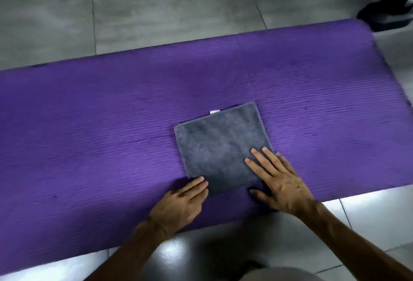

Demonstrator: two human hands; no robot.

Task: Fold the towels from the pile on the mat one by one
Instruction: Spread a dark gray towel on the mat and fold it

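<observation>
A grey towel (218,144), folded into a small rectangle, lies flat near the front edge of the purple mat (100,113). A small white label sticks out at its far edge. My right hand (277,180) lies flat with straight fingers on the towel's near right corner. My left hand (181,202) rests on the mat, its fingertips touching the towel's near left corner. No pile of towels is in view.
The mat lies on a grey tiled floor (156,1). Dark objects, perhaps a chair base or shoes (384,8), stand beyond the mat's far right corner. Glossy floor tiles lie between me and the mat.
</observation>
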